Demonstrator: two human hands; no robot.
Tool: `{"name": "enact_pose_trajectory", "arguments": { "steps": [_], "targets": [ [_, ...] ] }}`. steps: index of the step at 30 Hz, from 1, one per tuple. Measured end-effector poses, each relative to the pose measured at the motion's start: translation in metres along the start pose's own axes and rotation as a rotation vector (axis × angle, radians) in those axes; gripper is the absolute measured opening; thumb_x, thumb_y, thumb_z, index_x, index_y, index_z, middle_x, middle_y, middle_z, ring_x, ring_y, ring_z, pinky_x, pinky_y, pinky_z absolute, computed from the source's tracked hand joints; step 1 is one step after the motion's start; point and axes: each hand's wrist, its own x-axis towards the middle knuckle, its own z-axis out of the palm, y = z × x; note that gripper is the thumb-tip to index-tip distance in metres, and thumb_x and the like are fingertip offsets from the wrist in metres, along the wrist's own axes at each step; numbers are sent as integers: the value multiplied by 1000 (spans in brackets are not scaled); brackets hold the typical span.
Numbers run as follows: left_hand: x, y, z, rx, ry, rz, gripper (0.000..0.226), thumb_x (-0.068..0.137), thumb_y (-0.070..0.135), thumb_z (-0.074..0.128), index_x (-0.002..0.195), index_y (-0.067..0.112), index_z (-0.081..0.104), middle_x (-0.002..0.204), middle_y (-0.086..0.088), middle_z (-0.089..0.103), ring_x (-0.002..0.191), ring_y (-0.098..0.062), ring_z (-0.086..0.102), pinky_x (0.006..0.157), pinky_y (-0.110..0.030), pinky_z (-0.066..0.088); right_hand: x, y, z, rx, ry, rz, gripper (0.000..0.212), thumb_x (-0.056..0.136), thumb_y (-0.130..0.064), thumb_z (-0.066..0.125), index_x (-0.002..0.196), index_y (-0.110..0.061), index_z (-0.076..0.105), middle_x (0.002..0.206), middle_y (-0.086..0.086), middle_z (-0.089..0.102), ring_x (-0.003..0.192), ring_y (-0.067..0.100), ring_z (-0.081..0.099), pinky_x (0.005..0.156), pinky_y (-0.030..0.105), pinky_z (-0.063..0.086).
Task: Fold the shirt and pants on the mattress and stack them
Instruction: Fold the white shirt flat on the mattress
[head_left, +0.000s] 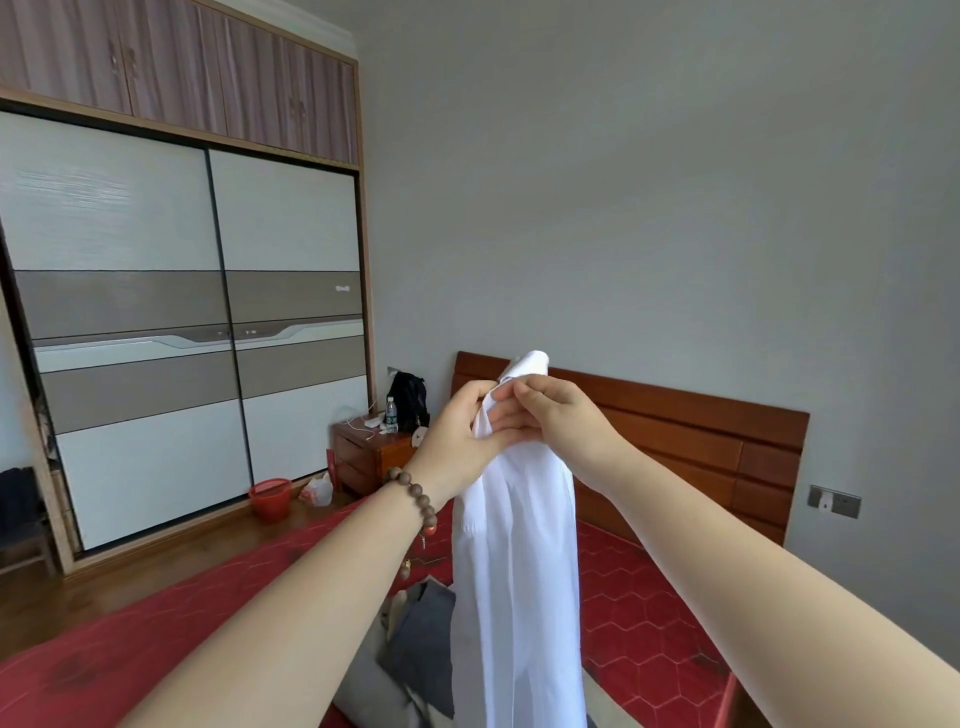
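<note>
Two hands meet at the top of a white shirt (514, 561), held up in the air above the mattress (649, 613). The left hand (462, 431) has its grip curled round a bunch of cloth near the collar, and the right hand (550, 415) pinches the same bunch from the 3 o'clock side, so the shirt hangs long and narrow below them. Gathered this tightly, it may come down twisted or creased unless the hands part to the shoulders first; a slack pinch could also let it slide off onto the grey pants (423, 639), which lie rumpled and unfolded at 6 o'clock, just left of the hanging hem.

Red quilted fabric covers the mattress, backed by a wooden headboard (675, 431) at 3 o'clock. At 9 o'clock stands a sliding-door wardrobe (156, 338); toward 10 o'clock of the hands, a nightstand (369, 457) carries a water bottle (391, 414), with a red bucket (271, 498) on the wooden floor.
</note>
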Motion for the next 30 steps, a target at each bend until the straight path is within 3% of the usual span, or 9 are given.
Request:
{"name": "enact_pose_trajectory", "arguments": {
  "steps": [4, 7, 9, 11, 13, 15, 20, 24, 30],
  "targets": [
    [3, -2, -9, 5, 65, -43, 25, 88, -6, 55, 100, 15, 62, 102, -22, 66, 92, -29, 62, 89, -48, 48, 2, 3, -25, -392, 254, -263, 10, 92, -17, 63, 98, -15, 70, 91, 0, 72, 86, 12, 66, 76, 24, 50],
    [3, -1, -13, -26, 21, -46, 25, 90, -5, 53, 100, 16, 62, 98, -16, 67, 87, -18, 62, 83, -39, 49, 4, 11, -41, -356, 390, -150, 64, 74, -35, 80, 129, -25, 50, 108, -4, 57, 99, 8, 57, 85, 19, 48],
    [4, 2, -13, -69, -26, -43, 25, 91, -5, 53, 103, 15, 62, 98, -9, 68, 88, -15, 64, 83, -33, 50, 6, 18, -48, -131, 191, 85, 98, 65, -44, 84, 146, -24, 32, 124, 0, 57, 113, 15, 57, 100, 34, 46],
    [5, 4, -13, -93, -41, -43, 24, 91, -5, 54, 103, 14, 62, 97, -9, 69, 87, -17, 66, 82, -32, 52, 4, 22, -50, 111, -86, 207, 82, 69, -37, 83, 140, -20, 44, 126, 7, 63, 115, 26, 61, 100, 44, 47],
    [5, 5, -13, -88, -29, -35, 25, 91, -5, 55, 103, 16, 60, 92, -7, 70, 83, -16, 66, 78, -30, 53, 3, 24, -46, 215, -216, 186, 49, 78, -24, 77, 123, -13, 63, 119, 12, 67, 110, 29, 64, 89, 37, 54],
    [2, 6, -15, -38, 9, 5, 27, 89, -5, 56, 101, 19, 54, 85, -7, 68, 76, -19, 60, 71, -31, 49, 4, 26, -39, 247, -162, 107, 35, 79, -12, 75, 113, -6, 69, 114, 16, 69, 106, 31, 66, 82, 34, 55],
    [-12, 1, -32, 189, 22, 72, 19, 72, 8, 52, 79, 25, 51, 73, -2, 52, 65, -16, 45, 65, -30, 36, 12, 18, -29, 114, -59, 20, 36, 75, -3, 76, 110, -1, 68, 111, 20, 69, 108, 38, 64, 96, 48, 51],
    [-27, -11, -46, 359, -6, 46, 6, 75, 16, 57, 76, 14, 52, 66, -18, 52, 58, -17, 45, 62, -29, 37, 16, 9, -25, 12, -108, 26, 30, 76, -7, 76, 105, -2, 70, 106, 18, 71, 102, 33, 67, 94, 48, 52],
    [-34, -31, -55, 743, -148, -35, 54, 75, 27, 74, 50, 13, 29, 48, 3, 28, 42, -7, 28, 44, -20, 22, 23, 3, -27, 1, -118, 44, 28, 72, -9, 79, 98, -4, 73, 101, 16, 73, 96, 31, 70, 82, 40, 58]
  ]
}}
